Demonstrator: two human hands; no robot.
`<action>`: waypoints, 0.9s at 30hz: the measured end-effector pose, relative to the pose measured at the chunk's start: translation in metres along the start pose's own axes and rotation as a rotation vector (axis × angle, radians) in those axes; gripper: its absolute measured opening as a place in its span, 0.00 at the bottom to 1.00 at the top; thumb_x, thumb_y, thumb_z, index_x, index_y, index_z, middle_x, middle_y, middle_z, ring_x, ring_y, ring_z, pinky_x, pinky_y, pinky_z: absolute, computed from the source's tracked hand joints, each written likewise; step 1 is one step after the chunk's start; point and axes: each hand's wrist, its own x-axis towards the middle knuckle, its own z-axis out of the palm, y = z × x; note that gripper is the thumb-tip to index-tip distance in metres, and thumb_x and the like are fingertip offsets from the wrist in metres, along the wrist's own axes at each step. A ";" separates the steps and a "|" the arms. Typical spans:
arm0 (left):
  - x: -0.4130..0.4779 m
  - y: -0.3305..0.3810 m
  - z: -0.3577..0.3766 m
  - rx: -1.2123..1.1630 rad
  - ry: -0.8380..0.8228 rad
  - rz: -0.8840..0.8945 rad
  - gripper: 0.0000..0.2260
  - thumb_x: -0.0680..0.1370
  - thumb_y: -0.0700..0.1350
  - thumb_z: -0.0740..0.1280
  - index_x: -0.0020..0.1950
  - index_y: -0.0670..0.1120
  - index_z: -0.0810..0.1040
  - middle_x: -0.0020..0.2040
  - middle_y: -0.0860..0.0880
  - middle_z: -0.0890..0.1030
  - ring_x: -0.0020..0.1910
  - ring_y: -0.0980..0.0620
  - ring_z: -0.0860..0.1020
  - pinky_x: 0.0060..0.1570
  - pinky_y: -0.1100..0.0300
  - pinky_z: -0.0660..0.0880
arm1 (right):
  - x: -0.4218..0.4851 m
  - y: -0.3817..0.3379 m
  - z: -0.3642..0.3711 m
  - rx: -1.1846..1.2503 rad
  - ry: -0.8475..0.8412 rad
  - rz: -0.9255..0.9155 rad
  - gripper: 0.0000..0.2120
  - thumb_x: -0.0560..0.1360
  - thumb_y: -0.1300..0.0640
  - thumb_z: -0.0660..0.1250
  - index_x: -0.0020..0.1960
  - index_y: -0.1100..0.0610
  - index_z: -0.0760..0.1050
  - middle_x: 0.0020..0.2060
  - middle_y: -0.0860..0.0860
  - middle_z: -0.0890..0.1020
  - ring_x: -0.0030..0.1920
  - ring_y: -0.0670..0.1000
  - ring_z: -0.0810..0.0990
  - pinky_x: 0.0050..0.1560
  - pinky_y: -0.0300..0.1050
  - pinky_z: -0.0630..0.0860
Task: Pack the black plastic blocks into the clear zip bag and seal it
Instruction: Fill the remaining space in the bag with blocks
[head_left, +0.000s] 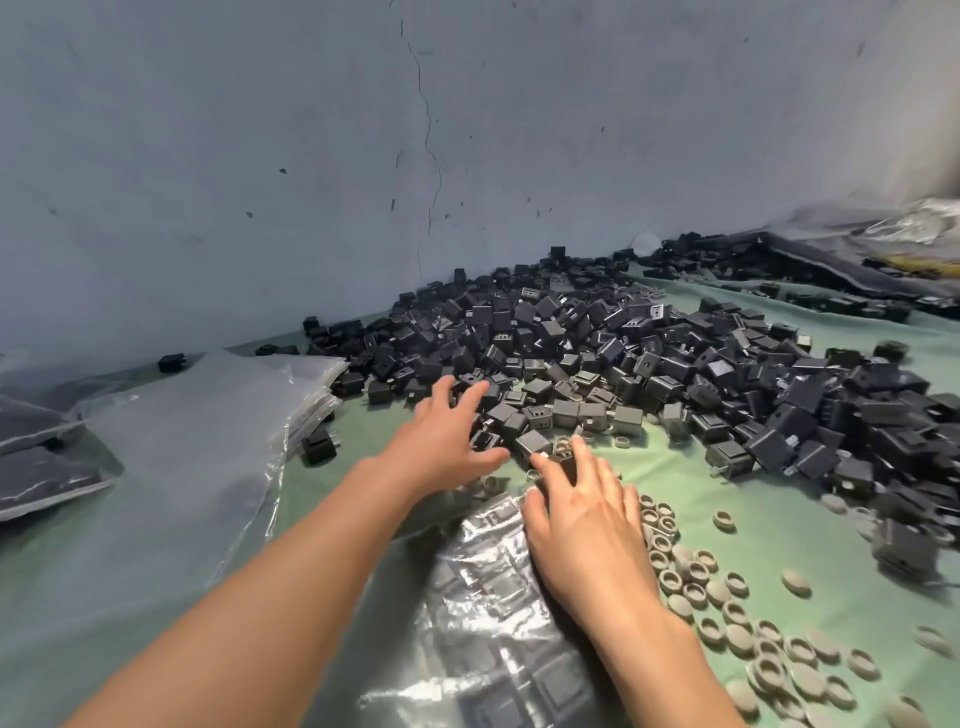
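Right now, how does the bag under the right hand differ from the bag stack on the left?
The bag holds rows of black blocks; the stack looks empty. The bag is a single one, with the right hand on it; the stack is several bags piled, with no hand on it. Both are clear plastic and lie flat on the green cloth.

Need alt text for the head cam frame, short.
The left hand and right hand reach, open, to the near edge of a pile of black plastic blocks on a green cloth; the right hand rests on a clear zip bag holding some blocks. Empty clear bags lie left, grey round caps right.
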 end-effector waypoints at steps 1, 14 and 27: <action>0.011 0.000 0.003 0.023 -0.043 -0.009 0.42 0.75 0.66 0.66 0.80 0.60 0.45 0.81 0.47 0.40 0.80 0.39 0.50 0.75 0.39 0.59 | 0.000 0.001 0.002 -0.009 -0.004 0.003 0.26 0.83 0.42 0.46 0.80 0.42 0.50 0.80 0.49 0.39 0.81 0.54 0.42 0.76 0.57 0.35; 0.052 -0.003 0.028 0.046 0.046 -0.148 0.41 0.71 0.72 0.63 0.76 0.54 0.54 0.77 0.43 0.56 0.74 0.35 0.59 0.70 0.32 0.61 | 0.003 -0.004 0.004 -0.057 -0.016 0.041 0.27 0.82 0.42 0.45 0.80 0.48 0.54 0.81 0.50 0.41 0.81 0.53 0.47 0.77 0.57 0.40; 0.050 0.010 0.044 0.172 0.236 -0.180 0.38 0.71 0.71 0.57 0.73 0.49 0.62 0.72 0.46 0.67 0.70 0.35 0.64 0.62 0.42 0.70 | 0.000 -0.010 -0.005 -0.082 -0.031 0.036 0.26 0.82 0.44 0.46 0.78 0.50 0.60 0.81 0.53 0.46 0.79 0.54 0.52 0.78 0.58 0.46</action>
